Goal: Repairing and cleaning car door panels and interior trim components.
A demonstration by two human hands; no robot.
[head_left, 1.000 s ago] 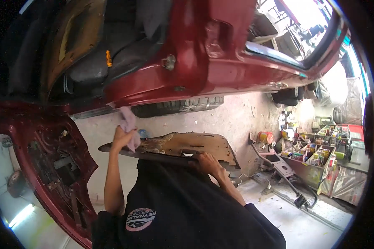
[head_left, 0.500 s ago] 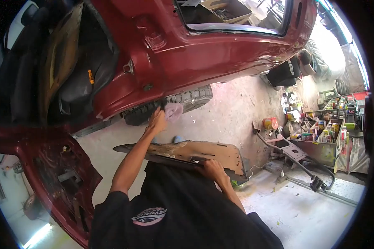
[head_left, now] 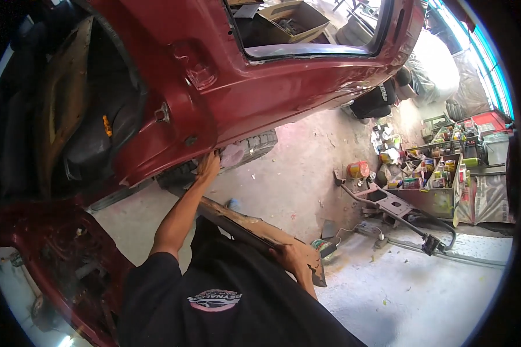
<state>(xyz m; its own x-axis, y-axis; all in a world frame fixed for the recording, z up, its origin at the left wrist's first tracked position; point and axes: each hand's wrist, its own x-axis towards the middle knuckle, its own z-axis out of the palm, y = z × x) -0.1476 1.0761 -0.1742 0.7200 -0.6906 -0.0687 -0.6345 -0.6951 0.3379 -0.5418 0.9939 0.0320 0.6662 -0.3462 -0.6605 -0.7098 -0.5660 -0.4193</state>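
Note:
My left hand (head_left: 209, 167) reaches up to the red car body (head_left: 260, 95), just under its lower edge and in front of the wheel's tire (head_left: 259, 146). Its fingers are closed, and a pinkish rag (head_left: 233, 155) sticks out beside them. My right hand (head_left: 287, 255) grips the edge of a door trim panel (head_left: 260, 229), brown board with a dark face. The panel is held tilted across my front, its far left end passing behind my left forearm.
An orange-handled screwdriver (head_left: 107, 126) lies inside the car, and an open red door (head_left: 75, 260) hangs at left. A metal frame (head_left: 393, 205) and a rack of cans (head_left: 425, 196) stand at right. Another person (head_left: 374, 102) crouches beyond the car.
The door panel has tilted, its right end dropping toward me and its brown side turning more edge-on. My left hand has come up against the car's lower edge with the rag. The view has shifted.

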